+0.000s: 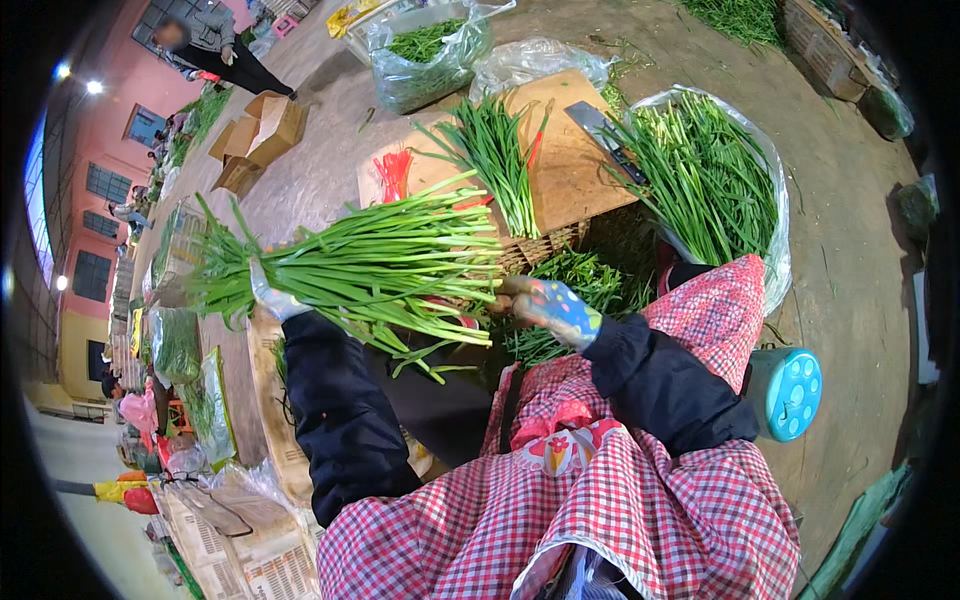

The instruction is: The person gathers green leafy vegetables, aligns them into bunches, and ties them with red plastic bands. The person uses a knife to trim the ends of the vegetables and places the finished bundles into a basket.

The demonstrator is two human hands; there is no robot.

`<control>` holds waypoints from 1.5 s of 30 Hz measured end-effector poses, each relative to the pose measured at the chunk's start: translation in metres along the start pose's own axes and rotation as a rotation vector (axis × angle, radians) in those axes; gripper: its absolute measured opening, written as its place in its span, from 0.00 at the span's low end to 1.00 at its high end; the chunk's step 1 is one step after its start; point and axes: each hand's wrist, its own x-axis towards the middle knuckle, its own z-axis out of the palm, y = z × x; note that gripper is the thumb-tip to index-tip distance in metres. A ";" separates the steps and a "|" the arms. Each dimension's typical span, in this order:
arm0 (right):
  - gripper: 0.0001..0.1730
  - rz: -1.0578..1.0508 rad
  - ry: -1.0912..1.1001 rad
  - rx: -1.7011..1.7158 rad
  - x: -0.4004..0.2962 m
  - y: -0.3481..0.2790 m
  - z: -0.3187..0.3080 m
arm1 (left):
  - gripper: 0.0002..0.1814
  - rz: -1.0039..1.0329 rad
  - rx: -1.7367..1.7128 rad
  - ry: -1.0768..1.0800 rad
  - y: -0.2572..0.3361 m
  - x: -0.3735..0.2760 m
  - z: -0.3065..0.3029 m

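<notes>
My left hand (276, 294), in a pale glove, is closed around the leafy part of a large bunch of green garlic chives (390, 262), its pale stem ends fanned out to the right. My right hand (551, 306), in a dotted glove with dark, soiled fingertips, is beside those stem ends; whether it touches them is unclear. On the wooden board (577, 187) beyond lie a smaller chive bunch (499, 161), red ties (394, 174) and a cleaver (604, 139). To the right, an open plastic bag (784, 225) holds more chives. Loose greens (577, 281) lie below the board.
A blue-topped stool (793, 394) stands at my right. Behind the board are a plastic-lined container of greens (420, 67) and a crumpled clear bag (540, 64). Open cardboard boxes (262, 139) stand at the upper left, near a person (214, 49). Flattened cartons (240, 532) lie lower left.
</notes>
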 end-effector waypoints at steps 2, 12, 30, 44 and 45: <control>0.21 0.040 0.089 0.041 0.012 0.007 0.010 | 0.25 0.087 0.083 0.051 -0.003 0.009 -0.007; 0.11 0.192 0.362 0.270 -0.023 0.066 -0.041 | 0.17 0.234 -0.196 -0.134 -0.016 0.000 0.029; 0.13 -0.150 -0.270 0.778 0.016 0.065 0.031 | 0.19 0.280 -0.111 -0.039 -0.034 0.008 0.064; 0.50 0.080 -0.250 -1.275 -0.047 0.061 -0.064 | 0.16 0.359 -0.124 0.098 -0.036 0.026 0.060; 0.52 -0.020 -0.192 -0.923 -0.042 0.053 -0.053 | 0.14 0.410 -0.106 0.120 -0.038 0.028 0.066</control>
